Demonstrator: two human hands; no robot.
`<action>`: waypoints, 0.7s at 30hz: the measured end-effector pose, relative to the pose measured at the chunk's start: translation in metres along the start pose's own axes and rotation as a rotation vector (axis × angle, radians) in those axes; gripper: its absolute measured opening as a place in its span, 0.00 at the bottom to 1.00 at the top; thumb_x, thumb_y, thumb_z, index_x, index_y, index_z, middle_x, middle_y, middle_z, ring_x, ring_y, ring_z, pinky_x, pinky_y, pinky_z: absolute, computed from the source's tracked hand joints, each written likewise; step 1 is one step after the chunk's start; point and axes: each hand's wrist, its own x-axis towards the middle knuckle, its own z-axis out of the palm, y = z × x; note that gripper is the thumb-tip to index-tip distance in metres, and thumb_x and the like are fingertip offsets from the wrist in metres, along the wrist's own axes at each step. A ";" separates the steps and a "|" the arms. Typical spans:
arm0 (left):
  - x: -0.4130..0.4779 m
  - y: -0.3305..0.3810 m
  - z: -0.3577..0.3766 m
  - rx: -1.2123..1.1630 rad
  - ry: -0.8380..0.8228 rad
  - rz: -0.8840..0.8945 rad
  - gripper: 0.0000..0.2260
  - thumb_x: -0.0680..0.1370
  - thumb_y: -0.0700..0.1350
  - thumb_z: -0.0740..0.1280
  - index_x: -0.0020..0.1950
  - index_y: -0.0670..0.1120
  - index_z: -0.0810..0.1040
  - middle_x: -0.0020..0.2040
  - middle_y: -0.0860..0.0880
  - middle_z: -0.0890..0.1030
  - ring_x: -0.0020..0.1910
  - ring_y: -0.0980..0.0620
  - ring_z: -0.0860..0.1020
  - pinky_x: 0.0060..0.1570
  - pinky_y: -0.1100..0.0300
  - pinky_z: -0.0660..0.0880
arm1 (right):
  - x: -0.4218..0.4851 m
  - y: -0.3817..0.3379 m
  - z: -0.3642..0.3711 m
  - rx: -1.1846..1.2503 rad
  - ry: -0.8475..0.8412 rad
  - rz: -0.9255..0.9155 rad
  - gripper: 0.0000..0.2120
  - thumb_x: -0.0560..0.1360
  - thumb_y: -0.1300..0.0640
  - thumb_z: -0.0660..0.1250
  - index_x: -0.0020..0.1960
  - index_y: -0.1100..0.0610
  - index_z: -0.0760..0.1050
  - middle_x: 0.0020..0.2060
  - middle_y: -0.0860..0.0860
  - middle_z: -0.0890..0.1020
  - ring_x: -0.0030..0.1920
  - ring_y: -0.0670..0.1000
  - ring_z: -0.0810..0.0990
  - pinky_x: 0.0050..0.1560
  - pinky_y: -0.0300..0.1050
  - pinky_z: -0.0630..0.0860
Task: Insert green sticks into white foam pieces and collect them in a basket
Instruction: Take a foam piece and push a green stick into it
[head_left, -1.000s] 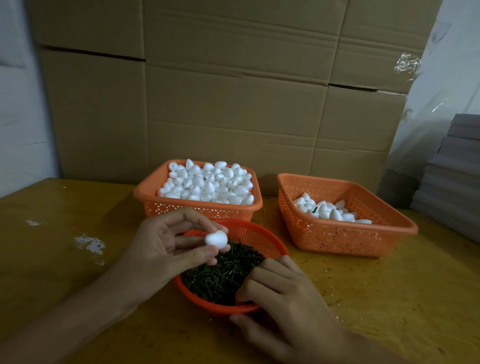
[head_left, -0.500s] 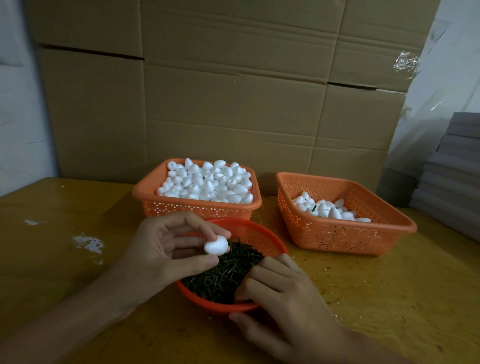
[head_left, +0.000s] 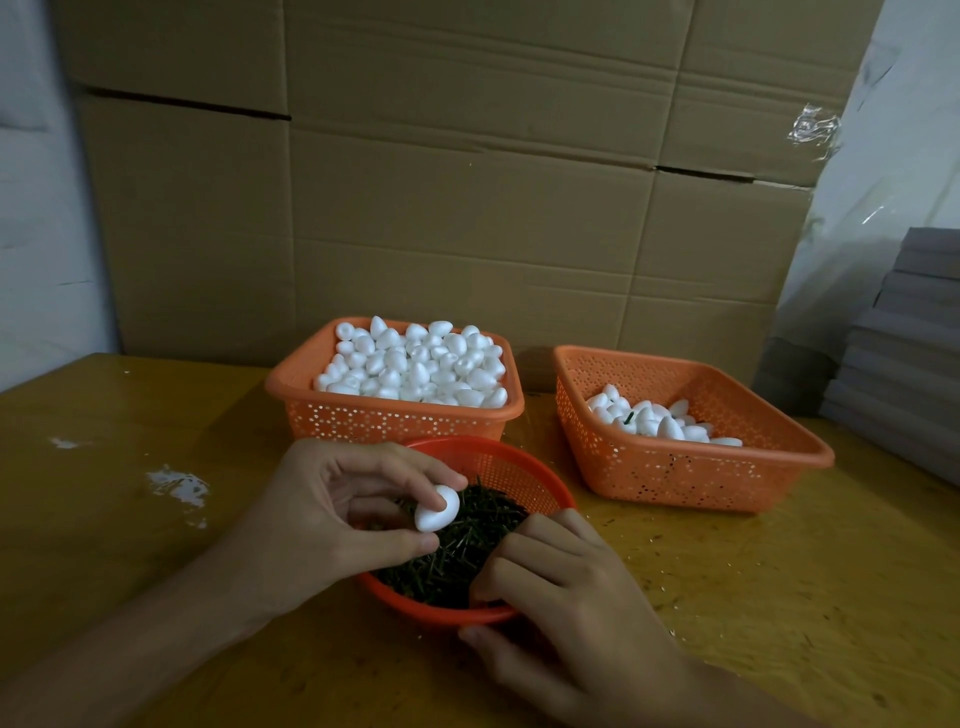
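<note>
Three orange baskets sit on the yellow counter. Nearest me is a round basket holding a heap of green sticks. My left hand hovers over its left rim, thumb and fingers pinching one white foam piece just above the sticks. My right hand lies at the near right rim, fingers curled over it with the tips down among the sticks and the thumb outside the wall. I cannot tell whether a stick is pinched.

Just behind the round basket is a full basket, heaped with plain foam pieces. To its right, apart, is the collecting basket. A small pile of finished pieces lies on its floor, with one green stem showing among them.

Cardboard boxes are stacked behind. Grey sheets are piled far right. A white scuff marks the counter at left.
</note>
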 end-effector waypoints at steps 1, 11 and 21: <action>0.000 0.000 0.000 0.001 0.000 0.002 0.11 0.65 0.33 0.79 0.45 0.41 0.87 0.54 0.45 0.88 0.54 0.46 0.87 0.49 0.57 0.84 | 0.000 0.000 0.000 0.000 -0.001 0.000 0.08 0.82 0.44 0.69 0.51 0.49 0.78 0.46 0.41 0.77 0.48 0.46 0.75 0.49 0.48 0.73; 0.001 -0.001 0.000 0.056 -0.034 0.023 0.12 0.66 0.31 0.80 0.46 0.44 0.89 0.53 0.45 0.88 0.53 0.46 0.87 0.47 0.58 0.84 | -0.001 0.000 0.000 -0.002 -0.004 0.005 0.08 0.82 0.44 0.69 0.51 0.49 0.78 0.46 0.41 0.78 0.49 0.46 0.76 0.49 0.48 0.73; -0.001 -0.003 0.001 0.119 -0.053 0.032 0.10 0.67 0.36 0.80 0.45 0.47 0.90 0.53 0.46 0.86 0.51 0.46 0.86 0.45 0.55 0.84 | 0.000 0.000 0.000 0.005 -0.009 0.002 0.08 0.83 0.45 0.68 0.52 0.48 0.78 0.47 0.40 0.77 0.49 0.46 0.75 0.48 0.49 0.73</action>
